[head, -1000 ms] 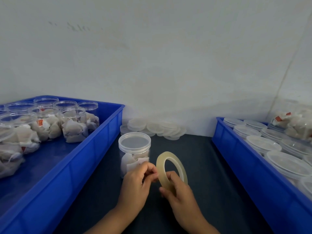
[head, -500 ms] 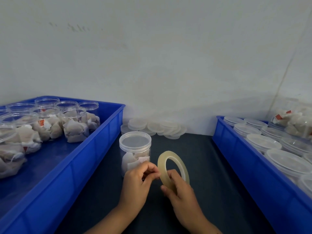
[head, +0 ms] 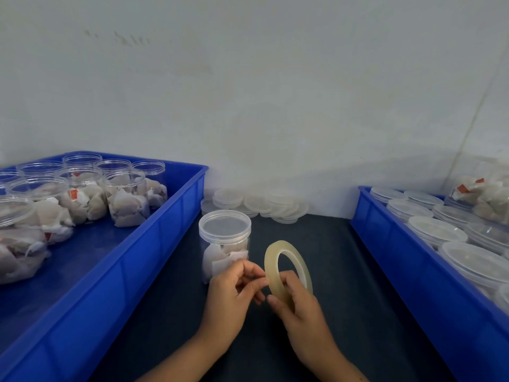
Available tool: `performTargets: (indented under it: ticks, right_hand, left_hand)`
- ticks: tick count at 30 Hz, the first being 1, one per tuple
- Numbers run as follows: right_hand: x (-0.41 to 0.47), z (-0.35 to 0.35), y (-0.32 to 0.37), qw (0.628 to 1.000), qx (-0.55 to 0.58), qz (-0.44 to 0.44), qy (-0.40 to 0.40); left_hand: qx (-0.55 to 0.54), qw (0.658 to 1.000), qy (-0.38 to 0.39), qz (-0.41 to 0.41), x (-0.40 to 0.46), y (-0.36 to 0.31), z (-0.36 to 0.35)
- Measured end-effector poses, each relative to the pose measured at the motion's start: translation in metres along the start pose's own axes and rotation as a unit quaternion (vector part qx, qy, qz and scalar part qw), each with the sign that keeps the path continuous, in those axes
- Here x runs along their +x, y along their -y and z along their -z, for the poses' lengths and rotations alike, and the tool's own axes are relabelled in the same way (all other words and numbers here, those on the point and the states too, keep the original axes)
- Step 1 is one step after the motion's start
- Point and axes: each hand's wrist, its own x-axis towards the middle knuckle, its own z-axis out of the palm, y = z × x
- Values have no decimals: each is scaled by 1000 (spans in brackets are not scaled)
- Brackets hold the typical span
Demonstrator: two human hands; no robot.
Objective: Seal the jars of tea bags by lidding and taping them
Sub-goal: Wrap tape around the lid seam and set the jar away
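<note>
A roll of clear tape [head: 287, 268] is held upright on edge by the right hand [head: 300, 312], fingers and thumb curled around its lower arc, just above the dark table [head: 344, 285]. The left hand [head: 234, 296] is brought right up against the roll's near rim, its thumb and fingertips [head: 257, 282] pinched together at the tape's edge; whether a loose end of tape is caught between them cannot be told. Just behind the left hand, a lidded jar [head: 224, 241] of tea bags is seen standing upright on the table, its clear lid seated on top and white bags visible through the wall; the jar is close to the knuckles, but contact cannot be made out. To the left, open jars [head: 126, 194] filled with tea bags are lined up in a blue tray [head: 154, 244], none of them capped. To the right, a second blue tray [head: 407, 266] is packed with capped jars [head: 438, 231], their lids showing as pale discs. Against the wall, between the two trays, a heap of loose lids [head: 256, 202] is spread on the table behind the lidded jar.
</note>
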Motion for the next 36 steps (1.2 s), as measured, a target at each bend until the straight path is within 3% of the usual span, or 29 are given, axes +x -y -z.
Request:
performTargets:
  ticks: [9,22,30,36]
  right_hand:
    - [-2,0,-2,1000,6,11,7]
    - [-2,1,3,999,-22,10,32]
    - [-3,1,5,1000,10,10,13]
    - [-4,0,4,1000,-11,9,9]
  left_hand:
    - [-68,997,14,31,2,-1,2]
    - [74,995,31,-55,-1,7,4]
    - [-1,999,16,-41,0,2,3]
    - [22,998,-21,-59,-1,-3,1]
